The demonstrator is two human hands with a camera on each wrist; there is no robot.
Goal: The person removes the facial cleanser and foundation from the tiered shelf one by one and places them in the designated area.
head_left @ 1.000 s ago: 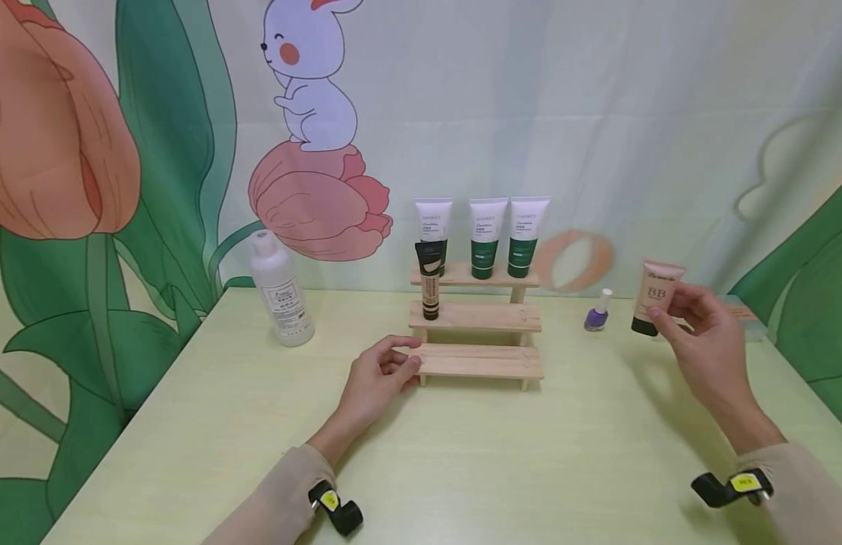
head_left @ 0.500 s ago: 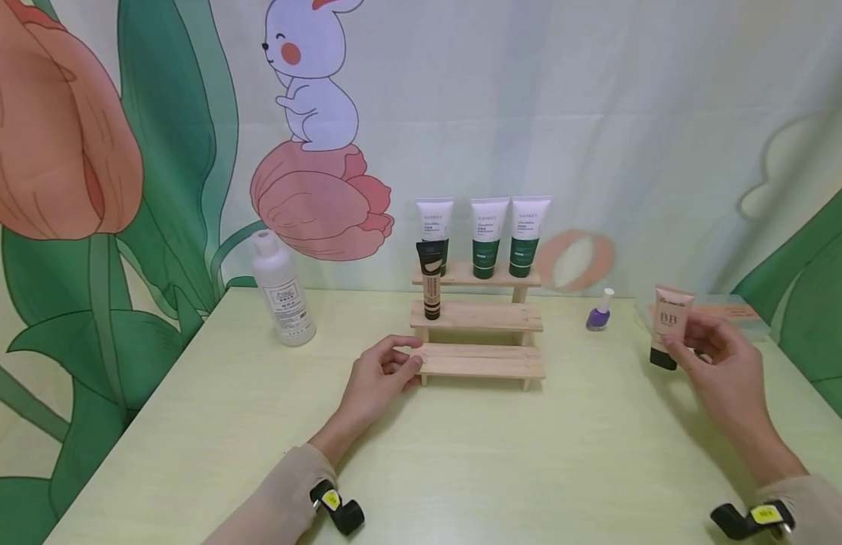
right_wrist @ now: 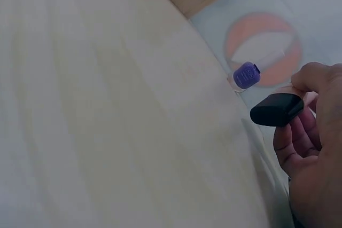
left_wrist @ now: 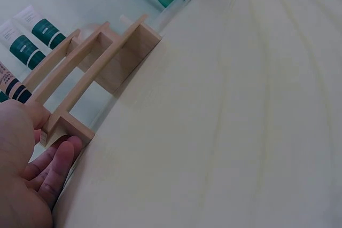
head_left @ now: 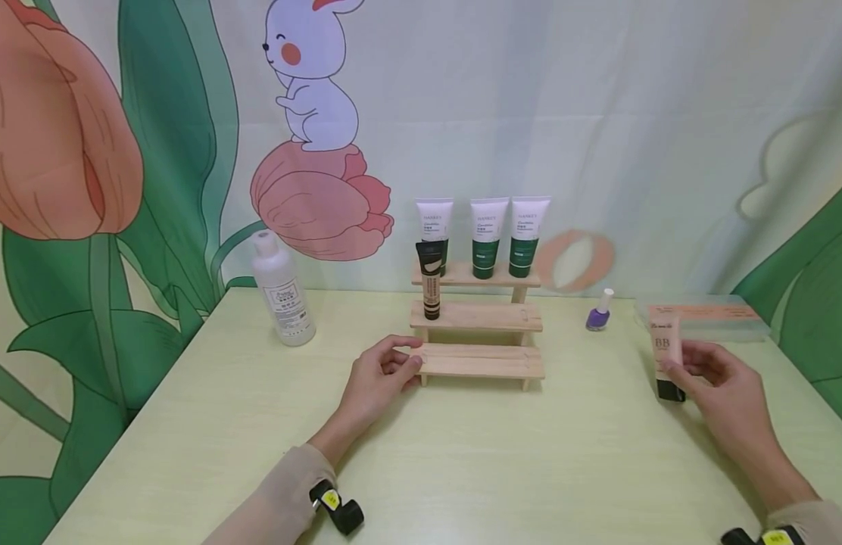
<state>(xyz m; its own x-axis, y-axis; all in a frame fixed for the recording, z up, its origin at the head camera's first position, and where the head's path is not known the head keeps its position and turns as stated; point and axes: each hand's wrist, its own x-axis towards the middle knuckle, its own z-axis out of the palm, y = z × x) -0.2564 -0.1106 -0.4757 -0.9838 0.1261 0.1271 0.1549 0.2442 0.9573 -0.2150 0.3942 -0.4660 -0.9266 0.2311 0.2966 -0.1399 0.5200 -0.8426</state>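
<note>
My right hand pinches a pink BB cream tube above the right side of the table, its black cap pointing down. At the centre stands a three-step wooden display rack. The left end of its lowest step is gripped by my left hand, with fingertips partly behind the wood. Three white-and-green tubes stand on the top step. On the middle step, a slim black-and-beige tube partly covers the leftmost of them.
A purple nail polish bottle stands right of the rack. Behind the BB cream tube lies a clear flat case with an orange band. A white bottle stands at the back left. A printed curtain hangs behind the table.
My right hand has lowered the BB cream tube and brought it slightly to the right and nearer me, uncovering more of the clear case. My left hand stays on the rack.
</note>
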